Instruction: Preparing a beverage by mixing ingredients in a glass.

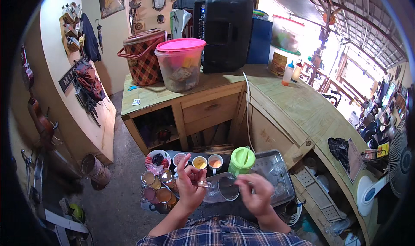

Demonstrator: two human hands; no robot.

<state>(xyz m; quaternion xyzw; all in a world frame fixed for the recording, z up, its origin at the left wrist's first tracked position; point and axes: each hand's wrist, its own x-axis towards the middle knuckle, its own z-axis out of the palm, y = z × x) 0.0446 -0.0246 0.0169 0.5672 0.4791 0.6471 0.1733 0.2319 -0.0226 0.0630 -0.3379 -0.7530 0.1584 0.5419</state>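
My left hand grips a clear glass mug by its handle, index finger raised. The mug is tilted, its mouth turned toward my right hand. That hand hovers beside the rim with curled fingers; whether it pinches something small I cannot tell. Behind the mug stands a light green lidded pitcher. Close by are a white cup with yellow contents and another with orange contents. Several glass mugs of drink stand left of my left hand, near a bowl of dark and red pieces.
A metal tray holding clear glassware lies to the right. Beyond is a wooden counter with a pink-lidded tub, a plaid bucket and a black loudspeaker. A white fan stands at right; a white cable hangs down.
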